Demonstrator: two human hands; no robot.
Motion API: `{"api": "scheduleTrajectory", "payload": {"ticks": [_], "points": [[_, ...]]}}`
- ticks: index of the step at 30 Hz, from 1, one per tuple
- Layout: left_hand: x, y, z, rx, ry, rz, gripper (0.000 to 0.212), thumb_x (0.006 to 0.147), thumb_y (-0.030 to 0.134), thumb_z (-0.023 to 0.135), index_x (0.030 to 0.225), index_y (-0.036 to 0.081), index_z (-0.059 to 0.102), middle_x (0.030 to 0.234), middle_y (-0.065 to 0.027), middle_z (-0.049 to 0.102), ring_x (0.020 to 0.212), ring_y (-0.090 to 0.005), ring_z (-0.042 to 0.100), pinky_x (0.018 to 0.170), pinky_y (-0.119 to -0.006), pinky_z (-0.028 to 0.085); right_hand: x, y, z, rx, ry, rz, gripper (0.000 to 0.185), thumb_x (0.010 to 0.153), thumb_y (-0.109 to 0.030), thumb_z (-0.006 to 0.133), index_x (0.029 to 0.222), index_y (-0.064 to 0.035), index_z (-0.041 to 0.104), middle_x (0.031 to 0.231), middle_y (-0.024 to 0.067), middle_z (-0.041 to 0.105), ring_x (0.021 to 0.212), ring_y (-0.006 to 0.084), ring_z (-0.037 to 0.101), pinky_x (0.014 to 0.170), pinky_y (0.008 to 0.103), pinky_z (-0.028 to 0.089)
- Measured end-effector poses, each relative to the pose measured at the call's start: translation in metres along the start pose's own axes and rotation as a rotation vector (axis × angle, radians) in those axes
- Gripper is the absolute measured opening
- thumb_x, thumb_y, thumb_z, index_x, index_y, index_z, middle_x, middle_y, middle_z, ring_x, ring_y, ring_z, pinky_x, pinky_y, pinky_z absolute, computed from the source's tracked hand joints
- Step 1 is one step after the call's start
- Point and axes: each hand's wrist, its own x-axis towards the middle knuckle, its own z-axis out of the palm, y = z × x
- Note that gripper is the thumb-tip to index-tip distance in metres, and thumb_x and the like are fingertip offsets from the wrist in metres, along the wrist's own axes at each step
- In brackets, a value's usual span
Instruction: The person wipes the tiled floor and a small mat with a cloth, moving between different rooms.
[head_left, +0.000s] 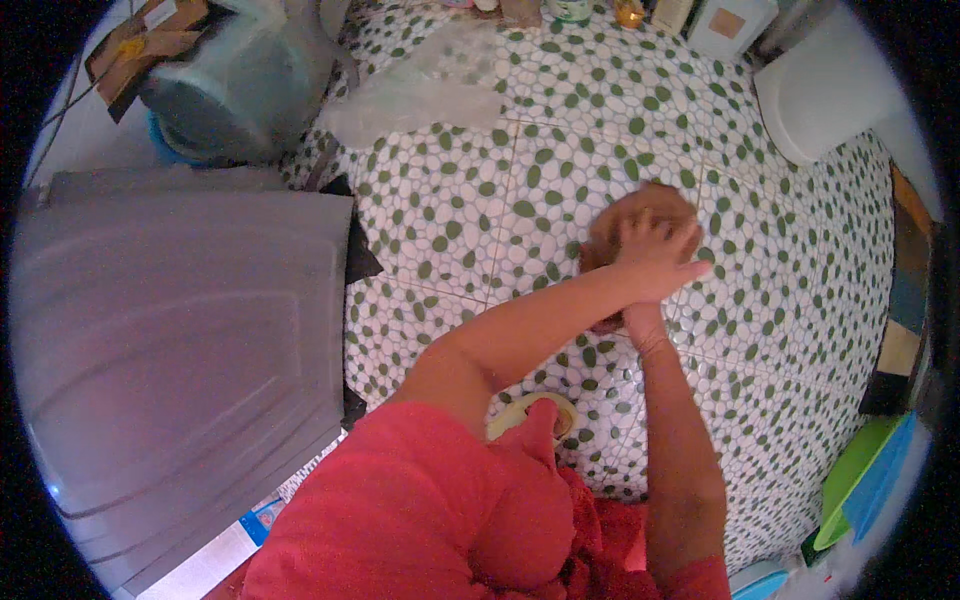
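Observation:
A crumpled brown cloth (656, 199), blurred, lies on the pebble-patterned tile floor (450, 217). My left hand (656, 259) rests palm down over it, fingers spread and thumb out to the right. Beneath the left hand comes my right hand (643, 319), crossing under at the wrist. Its fingers are mostly hidden, so I cannot tell whether they grip the cloth. A darker part of the cloth shows below my left forearm, beside the right hand. Under my body is a pale yellow slipper (510, 421).
A large grey plastic panel (187, 300) stands at the left. Behind it are a grey-green bin (232, 97) and a clear plastic sheet (427, 97). Bottles, including a white jug (727, 26), line the far edge. A white toilet base (810, 97) and a green basin (851, 480) are at the right.

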Motion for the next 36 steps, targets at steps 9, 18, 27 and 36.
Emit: {"api": "scheduleTrajectory", "payload": {"ticks": [9, 18, 27, 36], "points": [[-0.191, -0.097, 0.01, 0.293, 0.079, -0.008, 0.074, 0.075, 0.052, 0.057, 0.134, 0.011, 0.038, 0.145, -0.0119, 0.022, 0.134, -0.0402, 0.01, 0.101, -0.064, 0.005, -0.078, 0.023, -0.018, -0.305, 0.04, -0.677, 0.045, 0.071, 0.007, 0.036, 0.111, -0.0023, 0.056, 0.115, 0.0148, 0.056, 0.112, 0.0329, 0.048, 0.1, 0.0406, 0.033], [-0.153, -0.227, -0.097, 0.48, 0.636, -0.531, 0.081, 0.072, 0.053, 0.057, 0.138, 0.014, 0.03, 0.146, -0.0098, 0.017, 0.133, -0.042, 0.008, 0.1, -0.065, 0.007, -0.05, 0.123, -0.08, -1.102, 0.38, -0.403, 0.063, 0.085, -0.032, 0.05, 0.138, -0.006, 0.026, 0.145, 0.02, 0.014, 0.132, 0.0413, 0.012, 0.106, 0.0508, 0.012], [0.01, -0.336, -0.218, 0.778, 0.298, -0.694, 0.081, 0.076, 0.065, 0.048, 0.136, 0.013, 0.032, 0.141, -0.0191, 0.027, 0.125, -0.0501, 0.023, 0.096, -0.067, 0.019, -0.045, 0.126, -0.089, -1.054, 0.259, -0.473, 0.068, 0.089, -0.034, 0.047, 0.142, -0.0079, 0.013, 0.147, 0.0197, 0.002, 0.134, 0.0401, 0.0, 0.105, 0.0498, 0.001], [-0.004, -0.188, -0.105, 0.512, 0.565, -0.204, 0.076, 0.071, 0.045, 0.058, 0.136, 0.016, 0.033, 0.143, -0.0133, 0.022, 0.129, -0.0479, 0.015, 0.1, -0.062, 0.015, -0.049, 0.123, -0.085, -1.13, 0.272, -0.414, 0.07, 0.087, -0.044, 0.045, 0.138, -0.0025, 0.022, 0.143, 0.026, 0.011, 0.13, 0.0468, 0.01, 0.103, 0.0564, 0.011]]}}
